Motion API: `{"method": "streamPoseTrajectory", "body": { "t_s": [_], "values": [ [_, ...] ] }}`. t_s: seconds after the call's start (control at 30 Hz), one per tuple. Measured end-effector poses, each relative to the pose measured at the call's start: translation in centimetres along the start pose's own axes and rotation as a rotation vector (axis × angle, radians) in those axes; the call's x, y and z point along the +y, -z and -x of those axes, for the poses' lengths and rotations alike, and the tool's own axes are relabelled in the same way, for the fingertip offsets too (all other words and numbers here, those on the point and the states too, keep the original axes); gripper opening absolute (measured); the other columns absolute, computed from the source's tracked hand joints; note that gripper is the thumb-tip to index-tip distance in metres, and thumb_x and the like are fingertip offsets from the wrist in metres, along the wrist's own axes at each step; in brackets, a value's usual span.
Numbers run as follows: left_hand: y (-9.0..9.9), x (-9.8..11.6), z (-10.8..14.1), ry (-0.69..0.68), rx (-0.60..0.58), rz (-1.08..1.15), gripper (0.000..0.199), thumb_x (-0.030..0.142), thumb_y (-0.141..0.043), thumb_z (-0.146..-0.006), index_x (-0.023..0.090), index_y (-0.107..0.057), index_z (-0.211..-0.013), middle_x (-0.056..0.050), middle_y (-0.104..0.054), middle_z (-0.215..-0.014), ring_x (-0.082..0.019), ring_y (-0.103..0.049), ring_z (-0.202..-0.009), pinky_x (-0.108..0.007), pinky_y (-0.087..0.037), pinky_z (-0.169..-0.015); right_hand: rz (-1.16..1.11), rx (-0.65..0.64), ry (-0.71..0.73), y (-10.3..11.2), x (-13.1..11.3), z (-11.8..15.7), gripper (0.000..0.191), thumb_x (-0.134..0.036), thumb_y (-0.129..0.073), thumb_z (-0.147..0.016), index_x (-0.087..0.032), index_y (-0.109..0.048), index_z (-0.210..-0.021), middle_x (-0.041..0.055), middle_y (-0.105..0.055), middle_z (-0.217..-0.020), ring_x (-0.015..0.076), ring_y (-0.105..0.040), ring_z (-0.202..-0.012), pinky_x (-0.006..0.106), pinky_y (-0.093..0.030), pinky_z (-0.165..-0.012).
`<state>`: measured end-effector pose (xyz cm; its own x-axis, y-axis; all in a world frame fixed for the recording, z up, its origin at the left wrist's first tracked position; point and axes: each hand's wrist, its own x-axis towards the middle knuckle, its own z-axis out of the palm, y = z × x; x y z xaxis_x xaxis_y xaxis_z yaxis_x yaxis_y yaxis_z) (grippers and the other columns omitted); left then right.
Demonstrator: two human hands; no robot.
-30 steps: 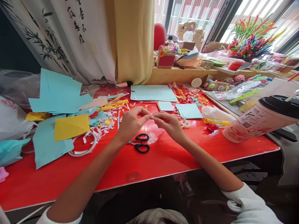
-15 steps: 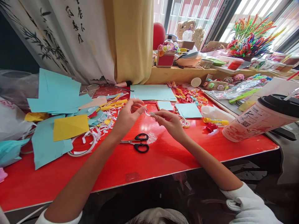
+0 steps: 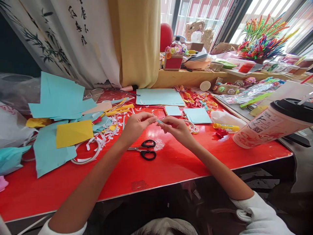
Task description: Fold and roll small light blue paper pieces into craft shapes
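Over the middle of the red table [image 3: 171,166], my left hand [image 3: 139,125] and my right hand [image 3: 174,127] meet almost fingertip to fingertip. Between them is a small light blue strip [image 3: 159,121], pinched by both hands. Its far ends are hidden by the fingers. Black-handled scissors [image 3: 148,150] lie on the table just below my left hand, beside a whitish patch [image 3: 158,144]. Behind the hands lie light blue paper squares [image 3: 198,116] and a larger blue sheet [image 3: 158,97].
Blue sheets [image 3: 61,94], a yellow sheet [image 3: 74,133], a white coil [image 3: 97,151] and paper scraps lie left. A yellow glue tube [image 3: 226,127] and a tilted drink cup [image 3: 271,125] stand out at right. Coloured strips [image 3: 200,99] lie behind.
My left hand has moved down and its open fingers have closed into a pinch at the strip. A white curl seen between the hands no longer shows. My right hand has hardly moved.
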<state>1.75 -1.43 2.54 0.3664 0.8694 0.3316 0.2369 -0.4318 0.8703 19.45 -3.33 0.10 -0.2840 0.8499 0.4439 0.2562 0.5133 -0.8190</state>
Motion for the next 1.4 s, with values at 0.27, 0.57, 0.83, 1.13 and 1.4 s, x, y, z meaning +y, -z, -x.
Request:
{"method": "streamPoseTrajectory", "body": {
  "t_s": [0.27,0.57,0.83,1.13,1.4],
  "values": [
    [-0.1,0.2,0.1,-0.006,-0.075,-0.051,0.021,0.037,-0.055,-0.079,0.018,-0.064,-0.076,-0.001,-0.064,-0.076,-0.014,-0.056,-0.073,-0.025,-0.042,-0.067,-0.008,-0.025,-0.001,0.0,-0.3,0.0,0.02,-0.034,-0.054,-0.082,-0.016,-0.062,-0.08,-0.0006,-0.049,-0.067,0.0088,-0.045,-0.062,0.024,-0.036,-0.058],
    [-1.0,0.1,0.5,-0.35,0.263,-0.427,0.019,0.027,-0.046,-0.086,0.021,-0.06,-0.097,-0.003,-0.06,-0.099,-0.016,-0.052,-0.094,-0.03,-0.04,-0.087,-0.035,0.108,0.012,-0.2,0.1,0.2,0.019,-0.034,-0.052,-0.083,-0.019,-0.064,-0.086,0.0001,-0.051,-0.07,0.008,-0.046,-0.058,0.024,-0.038,-0.055],
    [-1.7,-0.6,0.9,-0.558,0.243,-0.74,0.021,0.025,-0.044,-0.087,0.019,-0.061,-0.097,-0.006,-0.063,-0.091,-0.02,-0.051,-0.089,-0.035,-0.039,-0.084,0.156,0.185,0.136,-0.3,-0.2,0.4,0.015,-0.028,-0.051,-0.084,-0.019,-0.063,-0.086,0.0022,-0.053,-0.074,0.011,-0.05,-0.065,0.025,-0.04,-0.057],
    [-1.5,-0.8,0.7,-0.6,0.194,-0.751,0.021,0.023,-0.043,-0.087,0.016,-0.061,-0.096,-0.007,-0.063,-0.091,-0.019,-0.052,-0.087,-0.034,-0.04,-0.082,0.236,0.173,0.188,-0.2,-0.3,0.2,0.013,-0.024,-0.05,-0.085,-0.018,-0.06,-0.081,0.001,-0.05,-0.07,0.0103,-0.045,-0.061,0.025,-0.037,-0.055],
    [-1.2,-0.4,0.6,-0.516,0.204,-0.648,0.017,0.022,-0.043,-0.086,0.018,-0.06,-0.088,-0.003,-0.064,-0.09,-0.016,-0.054,-0.087,-0.031,-0.041,-0.085,0.184,0.159,0.16,0.0,-0.5,0.2,0.013,-0.025,-0.051,-0.084,-0.018,-0.061,-0.08,0.0016,-0.052,-0.071,0.0113,-0.047,-0.064,0.025,-0.037,-0.056]
  ]
}}
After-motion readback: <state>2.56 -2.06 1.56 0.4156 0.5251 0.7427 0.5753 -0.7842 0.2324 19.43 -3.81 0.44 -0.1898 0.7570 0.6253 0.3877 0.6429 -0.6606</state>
